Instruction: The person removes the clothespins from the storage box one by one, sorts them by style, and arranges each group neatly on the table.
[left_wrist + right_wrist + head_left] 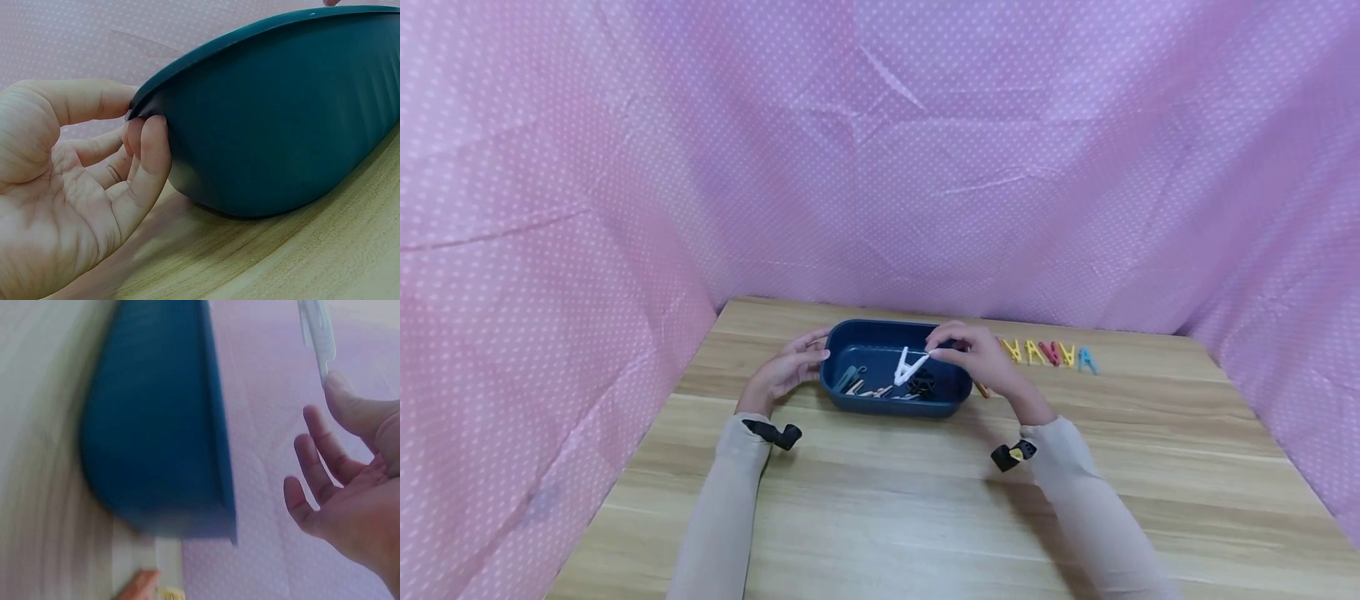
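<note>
A dark blue plastic basin (891, 408) stands on the table between both hands. At its left end my left hand (784, 372) pinches the rim, the thumb on top and fingers beneath, as the left wrist view shows. My right hand (988, 364) holds a white clothespin (914, 367) by one leg between thumb and fingertips, above the basin's inside. In the right wrist view the white clothespin (320, 331) rises from the thumb tip, the other fingers spread loosely. Inside the basin lie grey-green clips (848, 378), several light wooden-looking pieces (878, 392) and a dark cluster (922, 382).
Right of the basin a row of clothespins lies on the wooden table (880, 517): yellow ones (1067, 356), a red pair (1050, 353) and a blue one (1087, 360). An orange-brown piece (982, 389) lies against the basin's right end. Pink dotted cloth (880, 208) hangs behind and at both sides.
</note>
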Available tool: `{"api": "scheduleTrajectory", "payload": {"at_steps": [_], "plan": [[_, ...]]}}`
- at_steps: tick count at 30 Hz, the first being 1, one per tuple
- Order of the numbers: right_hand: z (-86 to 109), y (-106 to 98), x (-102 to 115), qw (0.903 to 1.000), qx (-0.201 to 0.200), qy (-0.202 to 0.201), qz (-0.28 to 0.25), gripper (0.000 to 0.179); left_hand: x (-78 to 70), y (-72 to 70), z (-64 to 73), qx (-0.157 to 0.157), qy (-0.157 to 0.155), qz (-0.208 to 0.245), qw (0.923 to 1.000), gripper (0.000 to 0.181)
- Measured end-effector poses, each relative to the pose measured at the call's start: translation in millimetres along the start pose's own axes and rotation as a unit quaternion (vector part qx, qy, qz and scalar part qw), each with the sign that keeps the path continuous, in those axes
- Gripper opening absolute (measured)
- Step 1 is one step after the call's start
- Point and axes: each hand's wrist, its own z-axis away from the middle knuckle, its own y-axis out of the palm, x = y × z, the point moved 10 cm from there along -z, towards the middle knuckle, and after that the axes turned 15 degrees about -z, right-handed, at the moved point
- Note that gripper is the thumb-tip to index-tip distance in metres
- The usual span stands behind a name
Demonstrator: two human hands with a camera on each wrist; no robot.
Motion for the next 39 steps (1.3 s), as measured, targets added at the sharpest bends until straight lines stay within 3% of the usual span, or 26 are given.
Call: {"api": "scheduleTrajectory", "payload": {"at_steps": [14, 22, 29, 39], "plan": [[35.0, -85, -25, 0.9985, -0.015, 0.019, -0.049, 0.017, -1.7, -1.1, -2.5, 0.006, 0.015, 0.001, 0.9999, 0.059], [52.8, -122, -50, 0.9975, -0.013, 0.069, 0.003, 0.009, -1.6, 0.3, -1.6, 0.006, 0.009, 0.006, 0.9999, 0.060], [58.7, -131, -69, 0.9903, 0.018, 0.121, 0.065, 0.015, 0.7, -0.5, -2.9, 0.014, 0.002, 0.003, 0.9999, 0.058], [46.2, -123, -80, 0.9821, 0.093, 0.071, 0.147, 0.011, 0.9, 0.0, -3.6, 0.014, -0.004, 0.001, 0.9999, 0.058]]}}
